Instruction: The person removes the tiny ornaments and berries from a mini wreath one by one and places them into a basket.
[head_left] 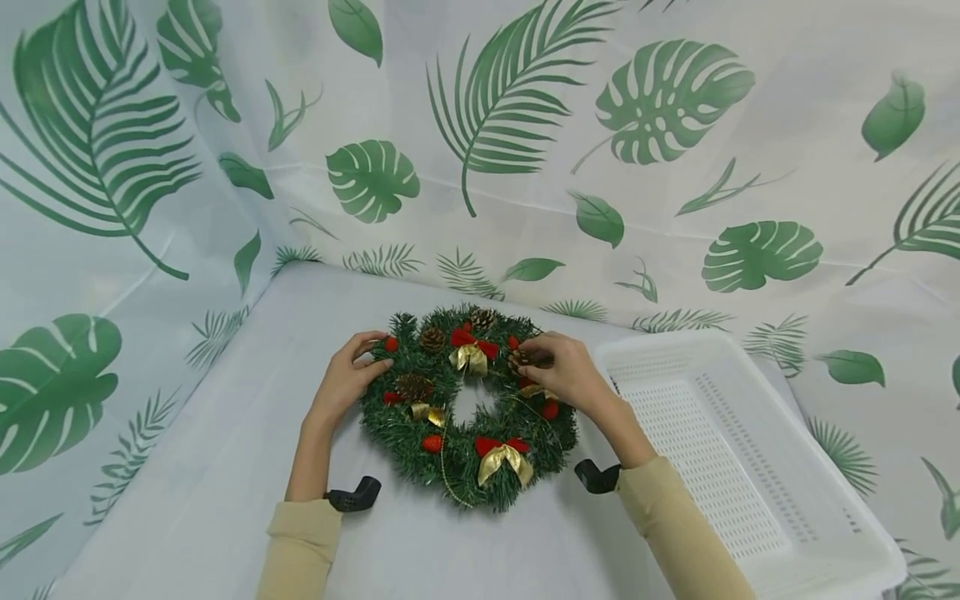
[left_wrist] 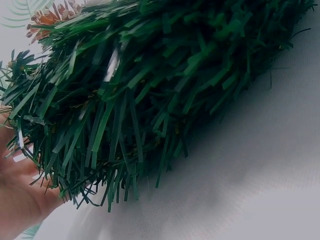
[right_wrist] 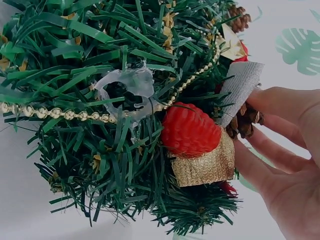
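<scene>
A green tinsel wreath (head_left: 405, 433) lies on the white-covered table, trimmed with pine cones, red berries, gold-and-red bows and a gold bead string. My left hand (head_left: 347, 377) grips its upper left edge, the fingers partly sunk in the greenery; in the left wrist view tinsel covers part of that hand (left_wrist: 20, 190). On the wreath's right side my right hand (head_left: 564, 367) pinches a pine cone (right_wrist: 245, 121) between thumb and fingers. Close to that cone, the right wrist view shows a red berry (right_wrist: 190, 131), a gold ribbon loop (right_wrist: 205, 167) and a clear glue-like patch (right_wrist: 132, 85).
A white plastic basket (head_left: 847, 500) with a perforated bottom stands to the right of the wreath, beside my right forearm. Leaf-printed cloth (head_left: 510, 233) hangs behind the table and along its left side. A black wrist camera (head_left: 356, 495) sits on my left wrist.
</scene>
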